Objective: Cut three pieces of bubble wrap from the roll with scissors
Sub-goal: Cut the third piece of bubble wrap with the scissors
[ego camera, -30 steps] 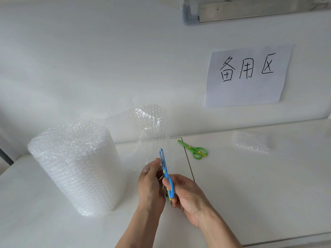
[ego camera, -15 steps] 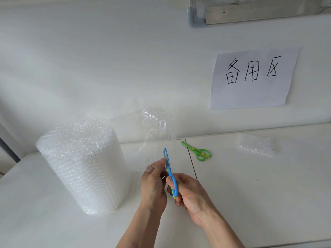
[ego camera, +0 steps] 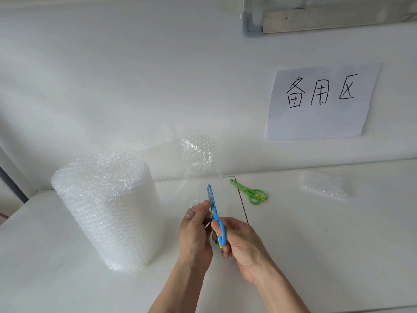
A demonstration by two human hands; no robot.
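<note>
A fat roll of bubble wrap (ego camera: 106,208) stands upright on the white table at the left. Its loose end (ego camera: 194,168) rises to the right of the roll. My left hand (ego camera: 196,231) pinches the lower edge of that loose sheet. My right hand (ego camera: 241,242) grips the handles of blue scissors (ego camera: 215,216), whose blades point up and sit nearly closed in the sheet, just right of my left thumb. A cut piece of bubble wrap (ego camera: 323,184) lies flat at the back right.
Green scissors (ego camera: 250,192) lie on the table behind my hands, beside a seam between two tabletops (ego camera: 242,202). A paper sign (ego camera: 320,102) with handwritten characters is stuck on the white wall. The table's left edge (ego camera: 13,215) is near the roll.
The scissors and both hands stay at the sheet's lower edge; the blades look a little further up into the wrap. The view has shifted slightly, the roll stands as before.
</note>
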